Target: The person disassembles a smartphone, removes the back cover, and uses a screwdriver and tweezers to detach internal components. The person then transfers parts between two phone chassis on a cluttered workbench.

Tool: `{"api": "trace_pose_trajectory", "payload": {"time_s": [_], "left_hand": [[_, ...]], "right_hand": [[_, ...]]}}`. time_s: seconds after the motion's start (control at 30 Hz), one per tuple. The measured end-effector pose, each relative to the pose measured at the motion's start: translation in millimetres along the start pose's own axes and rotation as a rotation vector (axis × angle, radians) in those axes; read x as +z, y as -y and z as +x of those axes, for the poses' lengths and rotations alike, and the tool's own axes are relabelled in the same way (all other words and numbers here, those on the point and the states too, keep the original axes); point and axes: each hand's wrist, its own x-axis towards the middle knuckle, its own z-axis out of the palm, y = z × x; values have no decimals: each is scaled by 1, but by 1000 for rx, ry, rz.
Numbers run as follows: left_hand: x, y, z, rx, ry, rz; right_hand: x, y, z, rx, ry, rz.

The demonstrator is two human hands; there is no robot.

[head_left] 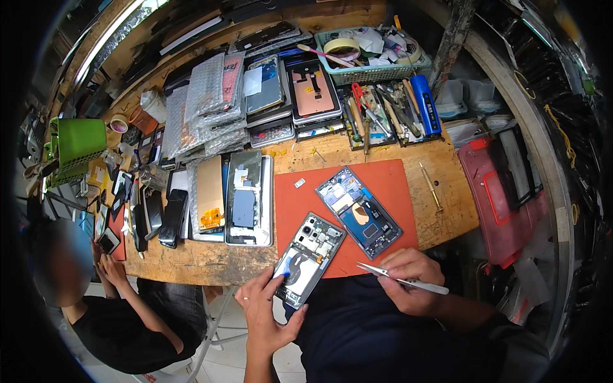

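And the left hand [265,313] is clasping the opened phone [311,258] between thumb and fingers, holding it over the front left corner of the orange mat [386,185]. The right hand [412,281] is pinching the tweezers [421,285], tips hovering by the mat's front edge! A second opened phone [359,214] is lying on the mat; a screwdriver [431,187] is resting toward the desk's [454,217] right edge.

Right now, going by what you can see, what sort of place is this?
Probably a phone repair workshop: one opened phone and a second opened phone show their inner parts, tweezers are held nearby, and hand tools crowd the back of the wooden bench.
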Motion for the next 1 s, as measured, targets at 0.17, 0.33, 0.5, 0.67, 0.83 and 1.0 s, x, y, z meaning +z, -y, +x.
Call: {"api": "trace_pose_trajectory", "payload": {"time_s": [0.17,0.33,0.5,0.67,0.83,1.0], "left_hand": [[11,2,11,35,38,-76],[10,9,25,51,99,-113],[10,19,21,95,1,-27],[10,22,7,44,-65,-111],[15,22,17,31,-68,-197],[6,13,36,4,-16,-184]], "right_hand": [[-2,8,8,9,40,32],[5,9,-1,49,168,101],[38,-2,-10,35,241,111],[71,-15,-6,-94,209,106],[79,-22,-6,-114,209,88],[82,-22,-5,-113,206,80]]}}
